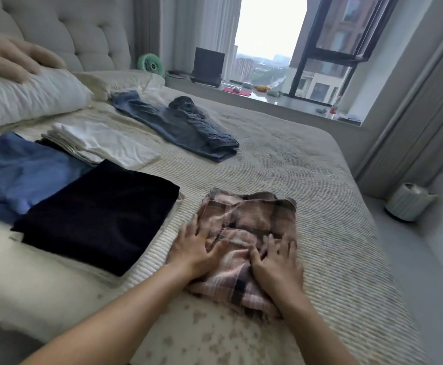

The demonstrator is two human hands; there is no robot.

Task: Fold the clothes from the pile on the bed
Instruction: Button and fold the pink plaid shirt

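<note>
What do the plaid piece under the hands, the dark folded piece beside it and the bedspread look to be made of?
Plaid garment: soft woven cloth, perhaps flannel; matte, creases easily.
Dark folded garment: near-black, plush, maybe velvet; too dark to tell.
Bedspread: pale ribbed textile, fine raised cords.

No legible text, labels, brands or numbers on clothes, bedding or windowsill items; footage too blurred.

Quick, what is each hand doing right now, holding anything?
Left hand: open, fingers spread, pressing flat on the folded plaid garment.
Right hand: open, fingers spread, pressing on the same plaid garment. Neither grips anything.
</note>
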